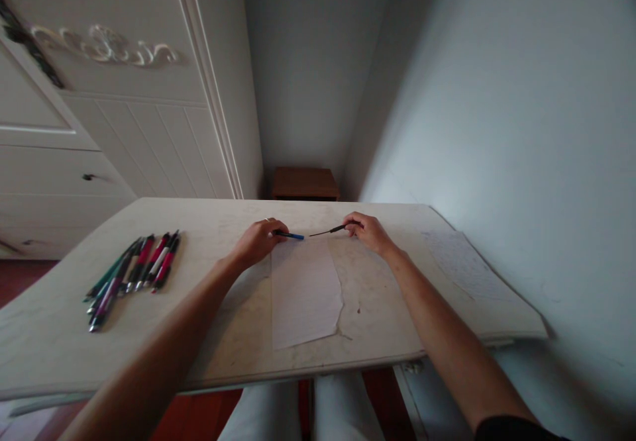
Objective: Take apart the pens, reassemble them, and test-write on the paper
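My left hand [260, 239] is closed around a dark pen barrel with a blue end [294, 236], which points to the right. Facing it, my right hand [366, 228] pinches a black pen part [338, 228] from which a thin dark refill [318, 234] sticks out to the left. A small gap separates the refill's tip from the blue end. Beneath both hands lies a sheet of white paper [305, 298] with a torn lower right edge.
Several pens [134, 265] in red, black, purple and green lie in a pile at the table's left. A written-on sheet [464, 263] rests at the right. The pale table [218, 219] borders a wall [521, 130]; a white cabinet [149, 116] and brown wooden furniture [305, 181] stand beyond it.
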### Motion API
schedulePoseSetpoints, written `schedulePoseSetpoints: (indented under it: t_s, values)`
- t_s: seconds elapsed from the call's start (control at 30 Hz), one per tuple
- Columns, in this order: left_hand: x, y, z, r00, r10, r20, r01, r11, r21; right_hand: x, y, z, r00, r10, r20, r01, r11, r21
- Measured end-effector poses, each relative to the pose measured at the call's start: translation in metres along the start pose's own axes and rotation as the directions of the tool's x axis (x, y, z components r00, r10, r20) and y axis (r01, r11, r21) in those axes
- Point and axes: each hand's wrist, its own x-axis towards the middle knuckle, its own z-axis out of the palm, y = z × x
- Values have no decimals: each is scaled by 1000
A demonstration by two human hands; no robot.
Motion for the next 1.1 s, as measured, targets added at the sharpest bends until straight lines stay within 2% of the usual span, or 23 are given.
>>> schedulePoseSetpoints:
  t_s: [0.6,0.9,1.1]
  values:
    - [-1,-2,-10,997,45,-69,-42,999,35,0,4,-10,1000,3,-20,-4,999,-52]
    - [-3,-5,-9,996,-76,46,72,993,96,0,3,-10,1000,-8,-26,7,999,-42]
    - [-4,1,-10,997,-56,56,48,990,131,-2,0,-8,1000,-15,-2,15,998,-64]
